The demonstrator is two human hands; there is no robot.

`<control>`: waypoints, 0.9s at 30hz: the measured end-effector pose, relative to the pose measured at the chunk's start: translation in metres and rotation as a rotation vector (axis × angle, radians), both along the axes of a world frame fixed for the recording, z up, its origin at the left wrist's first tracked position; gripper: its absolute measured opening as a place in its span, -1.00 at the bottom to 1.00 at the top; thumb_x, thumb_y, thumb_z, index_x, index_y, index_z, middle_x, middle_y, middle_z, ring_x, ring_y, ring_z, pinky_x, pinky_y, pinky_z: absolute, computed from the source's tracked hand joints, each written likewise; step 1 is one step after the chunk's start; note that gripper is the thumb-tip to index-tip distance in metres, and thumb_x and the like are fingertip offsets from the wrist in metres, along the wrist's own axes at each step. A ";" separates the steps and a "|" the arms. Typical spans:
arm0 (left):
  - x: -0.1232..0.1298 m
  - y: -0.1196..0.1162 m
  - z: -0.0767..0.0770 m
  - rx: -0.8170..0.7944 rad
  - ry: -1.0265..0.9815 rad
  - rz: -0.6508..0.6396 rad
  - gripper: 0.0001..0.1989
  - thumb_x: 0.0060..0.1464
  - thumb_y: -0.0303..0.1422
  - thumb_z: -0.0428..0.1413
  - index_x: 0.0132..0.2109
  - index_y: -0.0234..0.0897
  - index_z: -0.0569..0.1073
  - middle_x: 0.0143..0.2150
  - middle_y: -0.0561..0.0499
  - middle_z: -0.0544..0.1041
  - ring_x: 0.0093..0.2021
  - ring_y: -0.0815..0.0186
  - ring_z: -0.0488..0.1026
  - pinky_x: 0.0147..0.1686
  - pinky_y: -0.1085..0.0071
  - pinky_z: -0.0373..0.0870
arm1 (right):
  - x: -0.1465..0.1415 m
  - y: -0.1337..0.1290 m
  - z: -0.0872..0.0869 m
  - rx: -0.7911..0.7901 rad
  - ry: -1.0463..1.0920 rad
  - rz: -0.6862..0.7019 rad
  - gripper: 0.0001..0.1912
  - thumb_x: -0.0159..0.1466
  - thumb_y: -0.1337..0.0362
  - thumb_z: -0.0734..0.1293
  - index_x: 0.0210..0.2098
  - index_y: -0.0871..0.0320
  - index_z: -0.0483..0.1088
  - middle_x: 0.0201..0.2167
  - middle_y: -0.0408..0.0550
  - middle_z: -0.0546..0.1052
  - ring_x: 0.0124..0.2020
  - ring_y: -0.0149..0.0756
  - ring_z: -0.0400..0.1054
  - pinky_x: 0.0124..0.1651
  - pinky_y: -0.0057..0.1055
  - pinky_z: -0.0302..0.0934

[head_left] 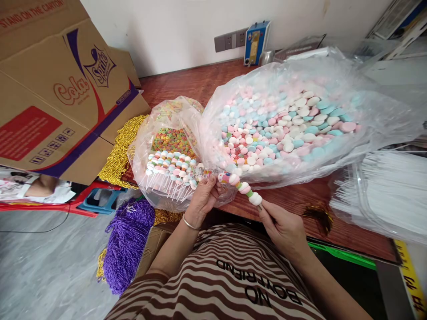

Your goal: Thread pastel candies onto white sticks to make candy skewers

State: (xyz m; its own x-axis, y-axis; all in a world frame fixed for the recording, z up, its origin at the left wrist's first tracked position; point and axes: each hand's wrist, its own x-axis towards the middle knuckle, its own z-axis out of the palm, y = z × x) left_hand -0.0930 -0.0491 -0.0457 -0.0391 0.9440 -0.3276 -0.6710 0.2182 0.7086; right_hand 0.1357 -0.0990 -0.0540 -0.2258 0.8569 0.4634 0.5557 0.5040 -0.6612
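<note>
Nearest is a striped shirt (213, 275), with both arms reaching out over the wood-grain table (238, 209). The right hand (285, 229) pinches the near right end of a marshmallow skewer (246, 189), which slants between the hands, white and pink puffs alternating with green pieces. The left hand (204, 198) pinches a printed plastic wrapper (201, 173) at the skewer's far left end; a patterned section (223, 177) meets the first marshmallow.

To the near left hang purple bead strings (128, 244). Beyond the left hand, a bunch of made-up skewers (171, 166) lies at the smaller clear bag (137, 153), inside or on its film, I cannot tell. That bag holds tiny multicoloured candies (173, 140). On the right, another bag holds white sticks (396, 195), apparently unused. Farther back, a large bag (216, 106) holds many loose marshmallows (305, 106), so by the look of it much supply is left unthreaded. Gold beads (125, 144) and a Cola-Sprite carton (40, 93) stand left; a blue device (256, 44) sits by the wall.
</note>
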 end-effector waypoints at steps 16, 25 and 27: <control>0.003 0.005 -0.003 0.054 0.336 0.186 -0.66 -0.34 -0.20 0.52 -0.51 -0.30 0.61 -0.52 0.04 0.59 -0.50 0.39 0.49 -0.44 0.48 0.43 | 0.010 0.001 -0.001 0.196 -0.163 -0.046 -0.73 0.44 0.30 0.27 0.00 0.17 0.59 -0.58 -0.12 0.42 -0.53 -0.37 0.23 -0.42 -0.38 0.05; 0.009 0.005 0.009 0.133 0.243 -0.063 -0.58 -0.26 -0.14 0.50 -0.32 -0.35 0.64 -0.38 -0.06 0.64 -0.41 0.32 0.56 -0.40 0.46 0.47 | -0.003 0.001 -0.002 -1.098 0.814 0.244 -0.45 0.19 -0.21 0.42 -0.36 0.23 0.54 -0.67 -0.34 0.02 -0.66 -0.53 -0.18 -0.62 -0.49 -0.23; 0.013 0.004 0.015 0.118 0.222 -0.131 -0.57 -0.19 -0.14 0.48 -0.25 -0.38 0.63 -0.31 -0.11 0.66 -0.31 0.26 0.61 -0.34 0.46 0.49 | -0.008 -0.001 -0.005 -1.093 0.860 0.213 -0.45 0.17 -0.21 0.44 -0.34 0.22 0.54 -0.66 -0.35 0.02 -0.66 -0.53 -0.18 -0.63 -0.50 -0.23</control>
State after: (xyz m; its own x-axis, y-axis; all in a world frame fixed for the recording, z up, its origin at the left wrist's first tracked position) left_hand -0.0800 -0.0453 -0.0309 0.0273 0.9769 -0.2121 -0.4683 0.2000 0.8606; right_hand 0.1274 -0.0998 -0.0588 -0.3858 0.8548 -0.3472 -0.2378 -0.4557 -0.8578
